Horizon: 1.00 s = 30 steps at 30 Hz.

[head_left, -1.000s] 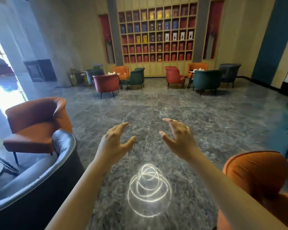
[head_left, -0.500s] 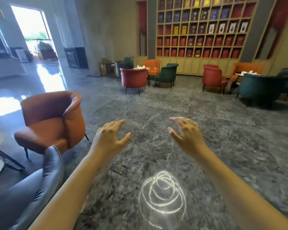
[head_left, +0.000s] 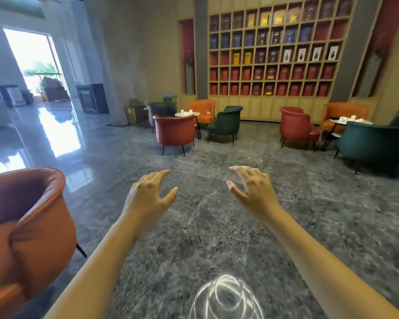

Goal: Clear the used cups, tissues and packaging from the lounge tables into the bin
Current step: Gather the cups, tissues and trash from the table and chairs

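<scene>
Facing: left desk (head_left: pixel 196 114) and right desk (head_left: pixel 369 122), well ahead among armchairs (head_left: pixel 174 131).
Hands: left hand (head_left: pixel 149 194), right hand (head_left: pixel 255 191), both spread wide, holding nothing.
Litter: white cups (head_left: pixel 183 111) on the left desk, white litter (head_left: pixel 353 117) on the right. Likely light, crushable; grip cups gently round the wall.

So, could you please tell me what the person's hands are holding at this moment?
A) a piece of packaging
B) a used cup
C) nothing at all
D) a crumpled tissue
C: the left hand and the right hand are held out over the floor with fingers spread and empty, while small white items sit far off on a round table.
</scene>
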Each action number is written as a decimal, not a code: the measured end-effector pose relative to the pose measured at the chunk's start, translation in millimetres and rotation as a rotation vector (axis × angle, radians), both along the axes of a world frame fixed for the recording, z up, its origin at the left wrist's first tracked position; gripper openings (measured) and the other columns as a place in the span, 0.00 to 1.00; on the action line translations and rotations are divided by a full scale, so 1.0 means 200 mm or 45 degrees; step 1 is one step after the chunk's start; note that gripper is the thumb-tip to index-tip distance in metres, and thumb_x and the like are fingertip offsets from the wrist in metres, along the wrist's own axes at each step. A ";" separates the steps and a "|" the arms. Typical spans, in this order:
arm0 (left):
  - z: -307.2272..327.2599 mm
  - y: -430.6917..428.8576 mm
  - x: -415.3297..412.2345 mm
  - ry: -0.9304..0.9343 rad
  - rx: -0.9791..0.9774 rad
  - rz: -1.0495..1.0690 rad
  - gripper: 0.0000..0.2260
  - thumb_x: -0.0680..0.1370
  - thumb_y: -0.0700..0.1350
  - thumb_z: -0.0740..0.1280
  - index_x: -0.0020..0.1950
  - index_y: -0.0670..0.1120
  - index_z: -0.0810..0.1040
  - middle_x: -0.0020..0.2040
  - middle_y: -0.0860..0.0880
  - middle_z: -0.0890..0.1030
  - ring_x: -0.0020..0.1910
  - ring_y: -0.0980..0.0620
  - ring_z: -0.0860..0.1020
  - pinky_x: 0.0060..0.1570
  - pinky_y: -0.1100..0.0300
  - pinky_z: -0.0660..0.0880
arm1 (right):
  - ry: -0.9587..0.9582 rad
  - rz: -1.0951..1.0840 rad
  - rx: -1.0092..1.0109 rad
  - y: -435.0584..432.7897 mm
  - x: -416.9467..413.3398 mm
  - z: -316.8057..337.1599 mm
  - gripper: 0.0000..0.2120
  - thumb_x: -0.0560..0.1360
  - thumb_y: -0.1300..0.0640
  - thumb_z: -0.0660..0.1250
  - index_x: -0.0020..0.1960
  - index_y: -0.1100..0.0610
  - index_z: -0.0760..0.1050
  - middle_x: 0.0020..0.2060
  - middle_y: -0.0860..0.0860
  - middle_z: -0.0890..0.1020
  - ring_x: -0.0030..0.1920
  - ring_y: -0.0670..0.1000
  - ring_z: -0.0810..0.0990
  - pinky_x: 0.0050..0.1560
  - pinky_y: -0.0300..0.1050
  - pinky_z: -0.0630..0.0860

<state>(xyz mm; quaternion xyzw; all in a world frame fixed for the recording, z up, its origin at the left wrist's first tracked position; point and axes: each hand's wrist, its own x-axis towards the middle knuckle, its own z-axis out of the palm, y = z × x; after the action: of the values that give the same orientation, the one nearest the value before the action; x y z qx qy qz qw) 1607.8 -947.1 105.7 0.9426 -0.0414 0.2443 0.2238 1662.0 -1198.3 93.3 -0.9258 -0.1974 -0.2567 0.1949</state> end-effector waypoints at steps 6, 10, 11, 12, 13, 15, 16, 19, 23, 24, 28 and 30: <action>-0.03 -0.01 1.07 -0.029 -0.002 0.001 0.24 0.75 0.54 0.65 0.69 0.48 0.68 0.66 0.48 0.73 0.65 0.49 0.69 0.65 0.50 0.66 | -0.012 0.026 0.023 0.03 1.07 -0.05 0.22 0.78 0.45 0.56 0.69 0.53 0.65 0.65 0.51 0.71 0.66 0.51 0.65 0.62 0.47 0.59; -0.01 0.00 1.75 -0.025 -0.064 0.031 0.24 0.75 0.55 0.64 0.69 0.49 0.67 0.67 0.49 0.72 0.66 0.51 0.69 0.65 0.50 0.67 | 0.011 0.074 0.067 0.06 1.80 -0.02 0.21 0.78 0.45 0.56 0.68 0.52 0.65 0.65 0.49 0.71 0.66 0.50 0.65 0.60 0.46 0.59; 0.00 0.01 1.91 -0.017 -0.088 0.039 0.24 0.75 0.55 0.64 0.69 0.49 0.67 0.67 0.49 0.72 0.66 0.51 0.69 0.65 0.49 0.67 | 0.028 0.084 0.088 0.07 1.97 -0.01 0.21 0.78 0.45 0.56 0.68 0.51 0.65 0.65 0.49 0.71 0.66 0.50 0.65 0.60 0.45 0.59; 0.01 0.03 2.08 -0.018 -0.112 0.045 0.24 0.75 0.55 0.64 0.69 0.50 0.67 0.66 0.49 0.72 0.66 0.51 0.69 0.65 0.49 0.67 | 0.043 0.092 0.112 0.09 2.15 0.00 0.20 0.78 0.45 0.56 0.68 0.51 0.65 0.65 0.49 0.71 0.66 0.50 0.65 0.60 0.46 0.59; 0.01 0.04 2.24 -0.025 -0.132 0.052 0.24 0.75 0.55 0.64 0.69 0.50 0.67 0.66 0.49 0.72 0.66 0.51 0.69 0.65 0.49 0.67 | 0.055 0.098 0.133 0.12 2.32 0.01 0.20 0.78 0.45 0.56 0.68 0.51 0.65 0.65 0.49 0.71 0.66 0.49 0.66 0.60 0.46 0.59; 0.02 0.07 2.55 -0.043 -0.163 0.068 0.24 0.75 0.54 0.64 0.69 0.49 0.68 0.66 0.49 0.72 0.65 0.51 0.69 0.65 0.49 0.67 | 0.074 0.100 0.151 0.17 2.64 0.00 0.22 0.77 0.43 0.54 0.67 0.51 0.66 0.64 0.49 0.72 0.65 0.50 0.66 0.60 0.47 0.60; 0.00 0.08 2.72 -0.047 -0.175 0.073 0.23 0.75 0.54 0.65 0.69 0.49 0.68 0.66 0.49 0.72 0.65 0.51 0.70 0.64 0.49 0.68 | 0.077 0.101 0.156 0.20 2.81 -0.01 0.24 0.76 0.41 0.52 0.67 0.51 0.66 0.64 0.49 0.72 0.65 0.50 0.66 0.60 0.47 0.60; -0.04 0.15 3.23 -0.046 -0.188 0.064 0.23 0.75 0.54 0.65 0.68 0.49 0.68 0.65 0.50 0.73 0.64 0.51 0.70 0.63 0.50 0.69 | 0.079 0.113 0.170 0.28 3.32 -0.05 0.22 0.77 0.43 0.54 0.67 0.52 0.66 0.65 0.50 0.72 0.65 0.51 0.67 0.60 0.47 0.60; -0.08 0.26 3.95 -0.039 -0.175 0.026 0.23 0.75 0.54 0.65 0.69 0.49 0.68 0.65 0.51 0.73 0.64 0.52 0.71 0.63 0.51 0.69 | 0.075 0.091 0.185 0.36 4.01 -0.09 0.21 0.78 0.45 0.56 0.68 0.52 0.66 0.65 0.50 0.71 0.66 0.51 0.66 0.62 0.48 0.59; -0.07 0.28 4.13 -0.034 -0.174 0.014 0.23 0.75 0.54 0.65 0.69 0.49 0.68 0.65 0.51 0.73 0.64 0.52 0.71 0.63 0.51 0.69 | 0.072 0.074 0.193 0.38 4.19 -0.08 0.21 0.78 0.44 0.55 0.68 0.52 0.66 0.65 0.50 0.72 0.66 0.51 0.66 0.62 0.48 0.59; -0.01 0.38 4.88 -0.046 -0.155 -0.029 0.23 0.75 0.53 0.66 0.68 0.49 0.69 0.65 0.51 0.73 0.64 0.53 0.71 0.63 0.54 0.68 | 0.071 0.003 0.209 0.42 4.88 -0.02 0.20 0.78 0.46 0.57 0.68 0.52 0.66 0.65 0.50 0.71 0.66 0.51 0.66 0.61 0.47 0.59; -0.01 0.40 5.25 -0.040 -0.160 -0.051 0.23 0.75 0.53 0.66 0.68 0.49 0.69 0.65 0.52 0.73 0.64 0.53 0.71 0.62 0.54 0.68 | 0.066 -0.016 0.227 0.43 5.20 -0.01 0.20 0.78 0.46 0.57 0.68 0.52 0.66 0.65 0.50 0.71 0.66 0.51 0.66 0.62 0.47 0.59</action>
<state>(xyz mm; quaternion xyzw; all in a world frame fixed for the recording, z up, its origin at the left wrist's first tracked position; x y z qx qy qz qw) 2657.1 -866.5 104.3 0.9217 -0.0485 0.2568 0.2867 2702.9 -1113.1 91.0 -0.9124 -0.1627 -0.2504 0.2798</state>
